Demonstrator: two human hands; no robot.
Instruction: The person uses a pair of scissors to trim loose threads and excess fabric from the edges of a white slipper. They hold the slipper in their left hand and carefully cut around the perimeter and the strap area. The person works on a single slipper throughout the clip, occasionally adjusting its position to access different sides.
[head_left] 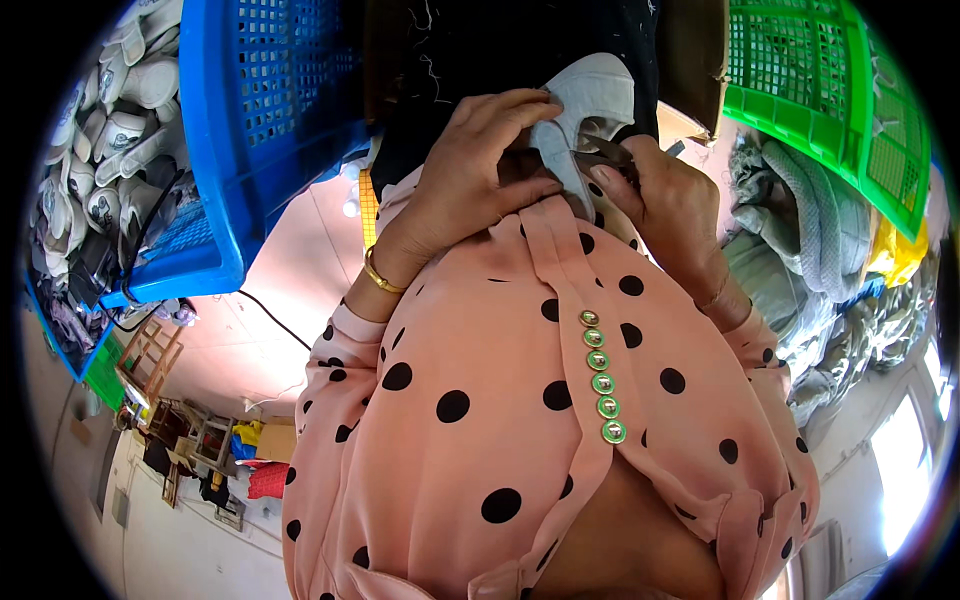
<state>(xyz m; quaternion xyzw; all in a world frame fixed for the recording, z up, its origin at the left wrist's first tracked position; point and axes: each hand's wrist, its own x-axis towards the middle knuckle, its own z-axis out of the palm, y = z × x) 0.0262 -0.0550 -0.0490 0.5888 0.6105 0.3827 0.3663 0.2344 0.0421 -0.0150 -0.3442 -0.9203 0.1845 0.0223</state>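
A pale grey-white fabric shoe upper (597, 85) is held over the wearer's lap, close against the front of a pink blouse (460, 340) with black dots. The left hand (470, 165) pinches its left side, index finger near the top and thumb lower down, seemingly to keep the soft piece steady and its opening turned to the right. The right hand (670, 200) curls at that opening, fingers closed around a dark slim tool (608, 150); the hand covers most of it, so its kind cannot be told. Working near the body probably lets the forearms rest. Dark cloth (470, 50) with loose threads covers the lap beyond.

Farther left, a blue plastic basket (215, 150) stands near a heap of similar uppers (125, 130), perhaps within reach on purpose; the picture's round edge cuts the heap off. To the right, a green plastic crate (800, 125) is also cropped, above grey fabric pieces (790, 230) too jumbled to separate.
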